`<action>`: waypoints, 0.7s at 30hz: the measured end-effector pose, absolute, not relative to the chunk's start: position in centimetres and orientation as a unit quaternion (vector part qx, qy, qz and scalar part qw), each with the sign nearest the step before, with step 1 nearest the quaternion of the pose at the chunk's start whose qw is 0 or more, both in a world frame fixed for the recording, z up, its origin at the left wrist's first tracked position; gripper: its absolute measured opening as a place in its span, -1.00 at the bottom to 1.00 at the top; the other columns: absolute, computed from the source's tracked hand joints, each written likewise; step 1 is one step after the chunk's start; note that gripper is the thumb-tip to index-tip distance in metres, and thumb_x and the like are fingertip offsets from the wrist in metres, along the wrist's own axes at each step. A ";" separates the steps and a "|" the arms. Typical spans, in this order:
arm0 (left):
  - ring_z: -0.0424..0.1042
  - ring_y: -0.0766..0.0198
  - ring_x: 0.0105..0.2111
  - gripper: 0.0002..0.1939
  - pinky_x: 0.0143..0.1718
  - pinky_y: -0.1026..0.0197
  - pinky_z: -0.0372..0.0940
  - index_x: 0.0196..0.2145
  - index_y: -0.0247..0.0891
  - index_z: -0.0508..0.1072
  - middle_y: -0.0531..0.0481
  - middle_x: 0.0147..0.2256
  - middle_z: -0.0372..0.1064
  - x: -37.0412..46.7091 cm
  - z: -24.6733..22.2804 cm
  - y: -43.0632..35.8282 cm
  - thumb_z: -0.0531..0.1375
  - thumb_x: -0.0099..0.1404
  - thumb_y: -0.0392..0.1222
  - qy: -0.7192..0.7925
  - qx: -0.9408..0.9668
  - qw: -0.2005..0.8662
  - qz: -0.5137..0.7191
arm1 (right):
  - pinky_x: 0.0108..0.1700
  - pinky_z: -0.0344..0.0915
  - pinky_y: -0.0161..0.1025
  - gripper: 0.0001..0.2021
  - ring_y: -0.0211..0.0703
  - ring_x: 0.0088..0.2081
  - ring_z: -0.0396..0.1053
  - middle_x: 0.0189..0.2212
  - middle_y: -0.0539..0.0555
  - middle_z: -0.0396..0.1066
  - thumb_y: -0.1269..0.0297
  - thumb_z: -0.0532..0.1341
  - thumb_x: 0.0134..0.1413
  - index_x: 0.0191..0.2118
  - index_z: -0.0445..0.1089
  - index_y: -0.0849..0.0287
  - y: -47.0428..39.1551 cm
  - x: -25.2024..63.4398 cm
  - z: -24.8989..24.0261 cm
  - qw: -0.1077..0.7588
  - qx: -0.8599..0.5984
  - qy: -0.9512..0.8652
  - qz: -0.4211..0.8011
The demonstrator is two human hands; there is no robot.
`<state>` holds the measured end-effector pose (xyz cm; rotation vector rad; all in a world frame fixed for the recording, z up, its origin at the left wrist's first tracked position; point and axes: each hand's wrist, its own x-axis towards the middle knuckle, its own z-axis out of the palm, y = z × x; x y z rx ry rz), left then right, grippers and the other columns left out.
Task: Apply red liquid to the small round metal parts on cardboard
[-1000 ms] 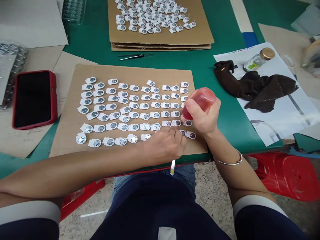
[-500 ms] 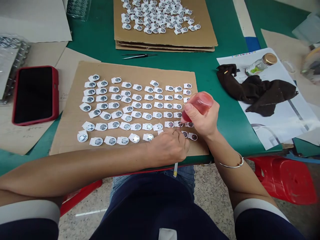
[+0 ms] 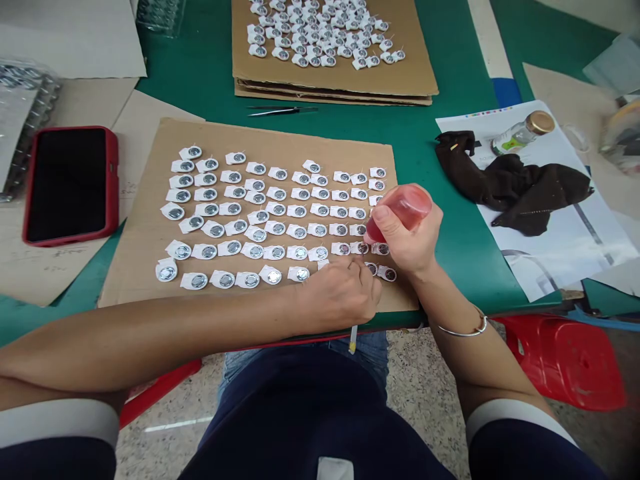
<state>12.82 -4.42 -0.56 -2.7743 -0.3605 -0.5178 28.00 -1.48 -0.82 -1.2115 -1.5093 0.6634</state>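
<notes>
Right of centre, the right hand (image 3: 407, 243) squeezes a soft, light red bottle (image 3: 400, 210) at mid-body; the left hand (image 3: 340, 293) seemingly pinches a thin stick (image 3: 353, 337).

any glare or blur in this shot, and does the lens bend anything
Head view: even, soft light, and the small metal discs glint. Sharp at the right hand and red bottle; corners blur. Wide lens bows the table edge.

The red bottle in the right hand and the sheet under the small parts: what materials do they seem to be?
The red bottle looks like translucent soft plastic: light glows through its pinkish wall. The sheet looks like plain brown cardboard, matte, with rough-cut edges.
</notes>
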 end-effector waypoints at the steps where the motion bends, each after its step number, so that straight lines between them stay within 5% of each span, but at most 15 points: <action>1: 0.44 0.12 -0.46 -0.82 -0.54 0.18 0.26 -0.48 -0.38 0.30 -0.27 -0.44 0.43 12.8 -0.6 -4.4 -0.03 0.22 -0.43 -0.125 -0.965 0.145 -0.181 | -0.62 0.24 -0.28 -0.77 -0.34 -0.67 0.27 -0.66 -0.09 0.28 0.12 0.24 -0.03 -0.44 0.25 0.16 -1.5 28.0 -0.8 0.522 -0.504 -0.630 0.275; 16: 0.41 0.18 -0.52 -0.79 -0.54 0.20 0.27 -0.49 -0.37 0.31 -0.23 -0.46 0.44 12.8 -0.6 -4.3 -0.05 0.22 -0.47 -0.133 -0.964 0.134 -0.185 | -0.57 0.26 -0.26 -0.75 -0.33 -0.65 0.27 -0.66 -0.08 0.28 0.10 0.24 -0.04 -0.43 0.23 0.16 -1.2 28.4 -1.1 0.519 -0.533 -0.618 0.253; 21: 0.40 0.18 -0.51 -0.80 -0.54 0.19 0.27 -0.48 -0.37 0.31 -0.16 -0.51 0.40 12.6 -0.3 -4.1 -0.03 0.21 -0.49 -0.134 -0.970 0.111 -0.168 | -0.40 0.34 -0.19 -0.72 -0.28 -0.53 0.31 -0.58 -0.03 0.30 0.05 0.24 -0.06 -0.40 0.26 0.17 -1.1 28.7 -1.1 0.502 -0.563 -0.622 0.213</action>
